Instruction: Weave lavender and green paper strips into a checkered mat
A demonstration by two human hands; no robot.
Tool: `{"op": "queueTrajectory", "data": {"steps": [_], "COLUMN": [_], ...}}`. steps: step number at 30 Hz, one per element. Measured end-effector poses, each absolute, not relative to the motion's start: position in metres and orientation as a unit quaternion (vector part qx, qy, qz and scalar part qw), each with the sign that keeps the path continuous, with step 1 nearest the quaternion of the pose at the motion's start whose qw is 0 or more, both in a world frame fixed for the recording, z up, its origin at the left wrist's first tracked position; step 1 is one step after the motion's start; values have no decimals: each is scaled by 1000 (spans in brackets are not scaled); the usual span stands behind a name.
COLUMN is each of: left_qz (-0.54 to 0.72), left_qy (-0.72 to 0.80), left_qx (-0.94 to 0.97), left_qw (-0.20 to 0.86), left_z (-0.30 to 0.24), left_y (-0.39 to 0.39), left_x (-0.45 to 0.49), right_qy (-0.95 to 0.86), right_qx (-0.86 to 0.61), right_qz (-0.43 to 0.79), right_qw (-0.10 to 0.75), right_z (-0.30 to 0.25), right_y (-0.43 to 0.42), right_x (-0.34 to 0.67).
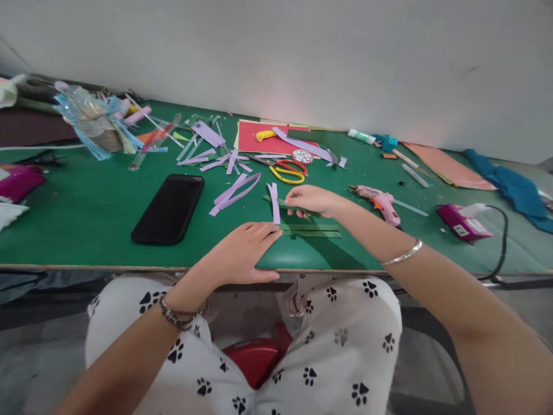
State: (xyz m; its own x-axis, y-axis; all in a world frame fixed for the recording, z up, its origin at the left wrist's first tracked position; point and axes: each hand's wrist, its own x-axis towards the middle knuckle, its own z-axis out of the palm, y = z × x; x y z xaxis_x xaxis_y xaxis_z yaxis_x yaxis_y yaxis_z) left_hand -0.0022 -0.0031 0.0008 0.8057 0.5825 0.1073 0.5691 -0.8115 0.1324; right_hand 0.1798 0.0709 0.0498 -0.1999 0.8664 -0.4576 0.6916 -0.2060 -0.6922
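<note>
Some green strips lay along the front edge of the worktop, left ends at the fingertips of the flat, unclenched left hand. Just beyond, the right hand appeared to pinch another green strip, crossed by a lilac strip. Positioning strips seemed the step; the next move likely called for steady alignment. Scissors lay farther back.

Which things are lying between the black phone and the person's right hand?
In the head view, from the phone: a folded lilac strip, then a lilac piece lying across the green strip that the right hand holds.
</note>
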Motion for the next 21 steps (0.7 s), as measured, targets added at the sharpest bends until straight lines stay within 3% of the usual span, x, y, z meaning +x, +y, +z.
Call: {"op": "queueTrajectory", "data": {"steps": [21], "left_qz": [67], "left_qy": [303], "left_qx": [950], "left_qw": [45], "left_z": [-1], "left_y": [-3], "left_x": [-3], "right_qy": [-660], "right_qx": [-558], "right_qz": [498], "right_qw": [67], "right_z": [39], "right_y": [87], "right_x": [206]}}
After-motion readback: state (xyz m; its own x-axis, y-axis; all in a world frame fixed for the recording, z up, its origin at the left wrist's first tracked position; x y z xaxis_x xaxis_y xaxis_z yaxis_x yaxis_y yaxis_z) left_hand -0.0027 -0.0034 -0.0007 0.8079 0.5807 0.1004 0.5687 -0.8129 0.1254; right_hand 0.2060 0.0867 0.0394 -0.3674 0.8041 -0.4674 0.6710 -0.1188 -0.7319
